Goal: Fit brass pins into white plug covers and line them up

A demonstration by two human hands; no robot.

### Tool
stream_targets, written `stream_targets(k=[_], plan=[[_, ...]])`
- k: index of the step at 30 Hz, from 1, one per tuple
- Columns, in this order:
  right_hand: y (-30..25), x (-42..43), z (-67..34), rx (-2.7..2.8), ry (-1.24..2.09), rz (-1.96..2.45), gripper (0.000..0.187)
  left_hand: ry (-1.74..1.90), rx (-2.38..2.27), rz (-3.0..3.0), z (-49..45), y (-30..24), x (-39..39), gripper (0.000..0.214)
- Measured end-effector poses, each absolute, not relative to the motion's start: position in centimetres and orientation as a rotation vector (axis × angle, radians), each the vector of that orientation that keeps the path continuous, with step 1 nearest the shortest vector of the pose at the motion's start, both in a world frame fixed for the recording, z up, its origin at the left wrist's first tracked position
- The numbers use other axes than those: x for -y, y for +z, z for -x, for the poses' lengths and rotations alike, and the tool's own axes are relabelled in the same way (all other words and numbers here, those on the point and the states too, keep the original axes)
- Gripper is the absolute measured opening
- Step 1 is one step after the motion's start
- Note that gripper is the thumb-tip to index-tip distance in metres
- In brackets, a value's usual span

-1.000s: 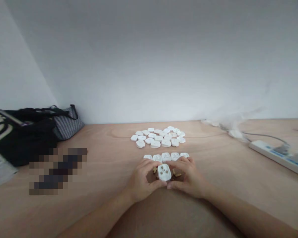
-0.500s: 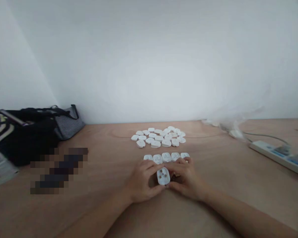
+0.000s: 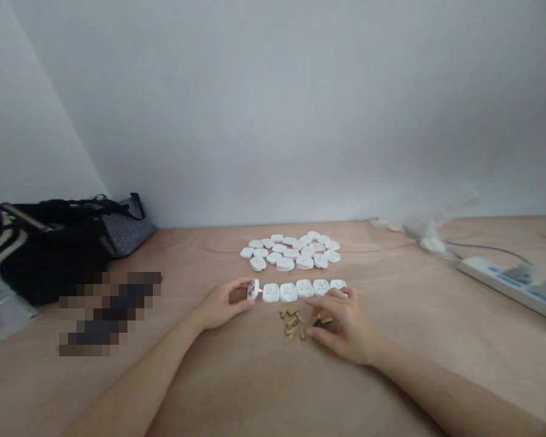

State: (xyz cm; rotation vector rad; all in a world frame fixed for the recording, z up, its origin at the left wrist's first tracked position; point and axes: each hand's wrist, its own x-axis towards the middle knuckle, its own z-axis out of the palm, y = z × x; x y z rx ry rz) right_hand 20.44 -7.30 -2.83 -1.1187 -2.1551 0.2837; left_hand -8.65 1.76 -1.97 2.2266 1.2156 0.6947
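Observation:
My left hand (image 3: pixel 225 303) grips a white plug housing (image 3: pixel 253 290) between thumb and fingers, tilted on edge at the left end of a row. A brass pin (image 3: pixel 260 291) sticks out of its right side. Several similar white plug housings (image 3: pixel 288 292) lie side by side in that row. My right hand (image 3: pixel 343 325) is held over brass pins (image 3: pixel 325 320), thumb and index finger apart. Its other fingers curl near the row's right end. More loose brass pins (image 3: pixel 292 325) lie in a small heap to the left of my right hand.
Behind the row, several white plug housings (image 3: pixel 285 263) lie in a loose cluster. A power strip (image 3: pixel 514 285) and clear plastic (image 3: pixel 430 233) lie on the right. Black bag (image 3: pixel 54 255) and striped bag (image 3: pixel 125 226) stand at left, behind a pixelated dark object (image 3: pixel 113 312).
My left hand has carried the plug housing leftward, away from my right hand, and turned it on edge. My right hand has let go of it and stays above the brass pins.

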Motion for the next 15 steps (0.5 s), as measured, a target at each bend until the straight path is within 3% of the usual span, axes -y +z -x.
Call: stream_targets(k=[6,9,15], plan=[[-2.9,7.3,-20.6,2.159,0.285,1.114,0.041,0.673,-1.204,-2.237,9.0,-2.1,-1.9,0.053],[-2.9,7.2,-20.6,2.163,0.284,1.12,0.039,0.678,-1.214,-2.276,8.9,-1.9,-1.6,0.064],[-2.8,7.2,-20.6,2.162,0.287,1.106,0.037,0.554,-1.234,-2.653,7.0,0.1,-1.4,0.07]])
